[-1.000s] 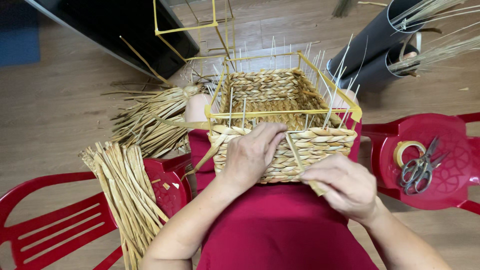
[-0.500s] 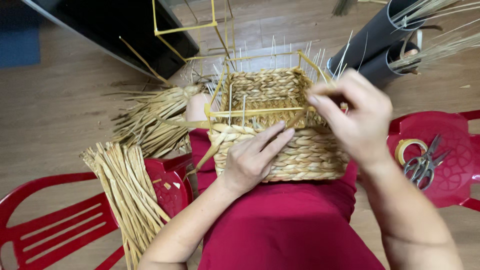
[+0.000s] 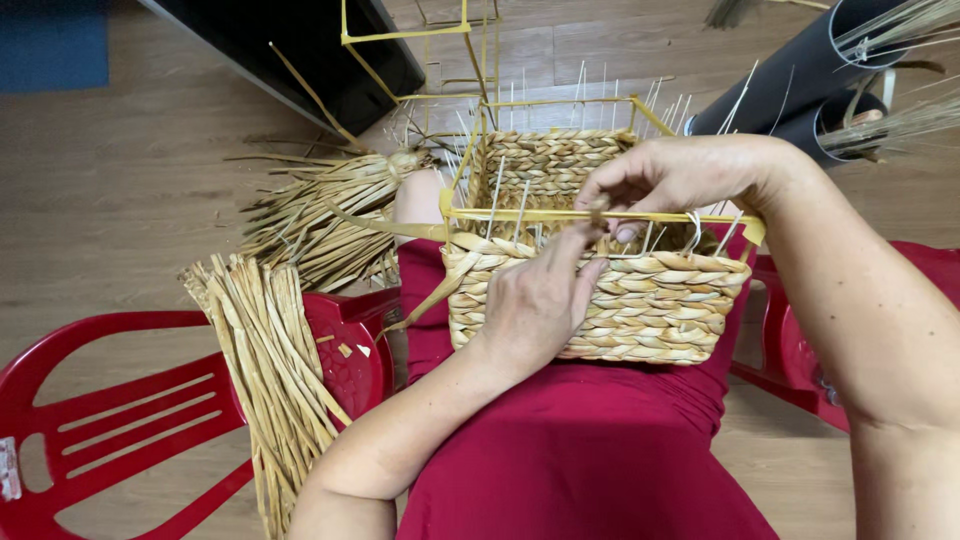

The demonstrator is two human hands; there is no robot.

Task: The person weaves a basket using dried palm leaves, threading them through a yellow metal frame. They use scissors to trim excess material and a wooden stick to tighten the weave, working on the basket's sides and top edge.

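A half-woven straw basket (image 3: pixel 650 310) on a yellow wire frame (image 3: pixel 540 213) rests on my lap, against my red clothing. My left hand (image 3: pixel 540 300) presses flat on the near woven wall, fingers reaching up to the top rim. My right hand (image 3: pixel 680 175) reaches over the rim from the right and pinches a straw strand (image 3: pixel 600 210) at the yellow top bar, just above my left fingertips. Thin pale upright stakes stick up all around the frame.
A bundle of dried straw (image 3: pixel 275 360) lies on a red plastic chair (image 3: pixel 130 400) at my left. More loose straw (image 3: pixel 320 205) lies on the wooden floor. Black tubes (image 3: pixel 800 75) holding straw stand at the back right. Another red chair (image 3: pixel 800 370) is on my right.
My right hand rose from the basket's lower right side, swung over the rim and now pinches a strand at the top bar. My left hand stayed on the near wall.
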